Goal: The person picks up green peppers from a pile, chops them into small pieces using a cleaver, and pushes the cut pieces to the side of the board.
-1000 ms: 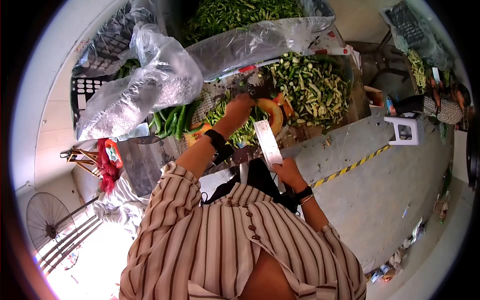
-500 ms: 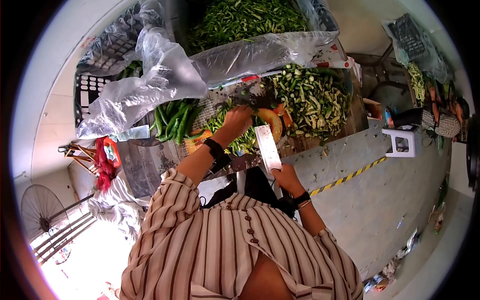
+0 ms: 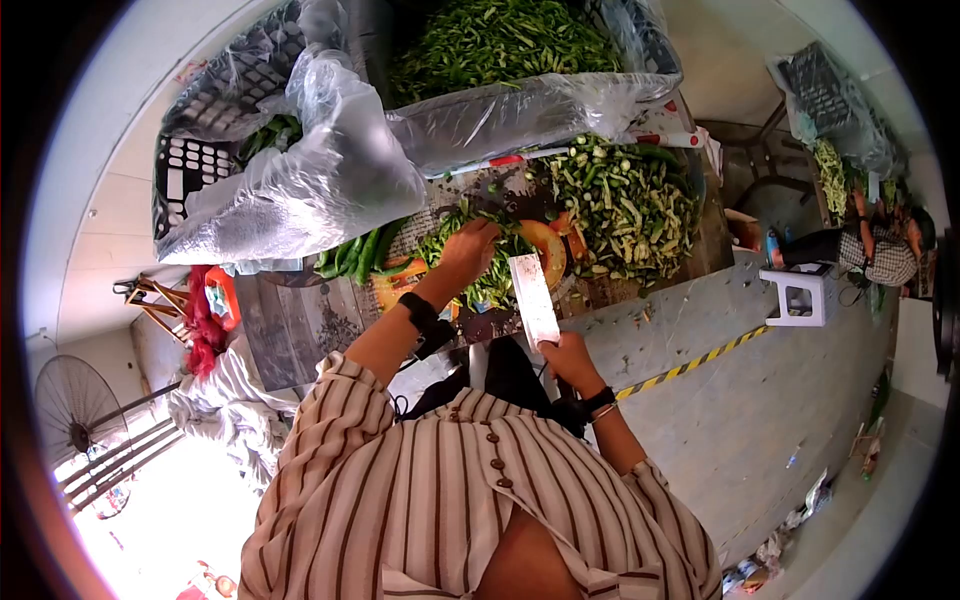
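Note:
My right hand [image 3: 572, 364] is wrapped round the handle of a cleaver [image 3: 536, 300], whose broad pale blade points up and away from me. My left hand [image 3: 470, 252] rests on a heap of sliced green peppers [image 3: 489, 288], its fingers curled together; anything between the fingertips is hidden. To the right of it lies a round orange-brown cutting board [image 3: 545, 246], partly covered by slices, with the blade tip near its edge. Several whole long green peppers [image 3: 368, 252] lie to the left, partly under plastic.
A bigger pile of cut peppers [image 3: 625, 215] covers the table's right end. Behind, a plastic-lined crate [image 3: 530, 105] holds green peppers; a black crate [image 3: 200, 170] stands left. A white stool [image 3: 797, 298] and a crouching person [image 3: 885, 250] are on the right.
The view has shifted slightly. My left hand has shifted a little over the slices, and the plastic covers more of the whole peppers. The cleaver stays in my right hand.

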Motion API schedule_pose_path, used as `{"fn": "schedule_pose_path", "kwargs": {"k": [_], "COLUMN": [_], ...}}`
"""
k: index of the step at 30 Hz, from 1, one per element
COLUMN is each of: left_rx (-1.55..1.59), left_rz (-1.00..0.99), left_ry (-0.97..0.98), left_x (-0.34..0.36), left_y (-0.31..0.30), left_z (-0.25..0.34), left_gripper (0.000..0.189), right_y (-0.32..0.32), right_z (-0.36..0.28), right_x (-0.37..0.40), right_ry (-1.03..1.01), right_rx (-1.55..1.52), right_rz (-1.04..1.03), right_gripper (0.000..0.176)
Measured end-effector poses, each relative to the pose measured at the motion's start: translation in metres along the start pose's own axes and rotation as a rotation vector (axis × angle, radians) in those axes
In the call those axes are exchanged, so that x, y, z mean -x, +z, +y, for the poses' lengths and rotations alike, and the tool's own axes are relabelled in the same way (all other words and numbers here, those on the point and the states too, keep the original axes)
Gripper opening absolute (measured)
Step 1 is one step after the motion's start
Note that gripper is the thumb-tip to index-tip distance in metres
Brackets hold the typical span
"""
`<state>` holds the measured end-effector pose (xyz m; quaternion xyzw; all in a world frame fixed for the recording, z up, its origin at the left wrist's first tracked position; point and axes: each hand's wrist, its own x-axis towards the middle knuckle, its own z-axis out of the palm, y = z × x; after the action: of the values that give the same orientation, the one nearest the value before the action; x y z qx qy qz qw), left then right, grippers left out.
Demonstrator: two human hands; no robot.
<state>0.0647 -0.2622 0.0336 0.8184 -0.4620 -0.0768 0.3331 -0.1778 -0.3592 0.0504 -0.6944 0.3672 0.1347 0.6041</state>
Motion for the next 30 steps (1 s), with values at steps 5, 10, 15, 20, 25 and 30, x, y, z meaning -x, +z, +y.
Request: {"fn": "schedule_pose_path", "kwargs": {"k": [5, 10, 15, 20, 25, 30], "left_rx": [0.031, 0.025, 0.086, 0.103, 0.013, 0.063], "left_rz": [-0.008, 0.031, 0.099, 0.094, -0.027, -0.094], "left_ry": [-0.053, -0.015, -0.008, -0.135, -0.417, -0.495], "left_x": [0.009, 0.017, 0.03, 0.059, 0.086, 0.083], "left_y": [-0.008, -0.012, -0.022, -0.041, -0.044, -0.034], "left_z": [0.0, -0.003, 0.001, -0.006, -0.022, -0.019], "left_gripper": [0.013, 0.018, 0.028, 0.038, 0.071, 0.085], "right_y": [0.004, 0.006, 0.003, -0.004, 0.001, 0.021], "right_z": [0.003, -0.002, 0.009, 0.004, -0.002, -0.018], "right_x": [0.001, 0.002, -0.004, -0.007, -0.015, -0.021], "right_ry": [-0.024, 0.004, -0.002, 0.045, 0.063, -0.018], "right_rx": [-0.025, -0.07, -0.11, -0.16, -0.099, 0.038], "right_rz": [-0.022, 0.002, 0.053, 0.11, 0.09, -0.009], "right_gripper": [0.03, 0.03, 0.032, 0.028, 0.029, 0.036]}}
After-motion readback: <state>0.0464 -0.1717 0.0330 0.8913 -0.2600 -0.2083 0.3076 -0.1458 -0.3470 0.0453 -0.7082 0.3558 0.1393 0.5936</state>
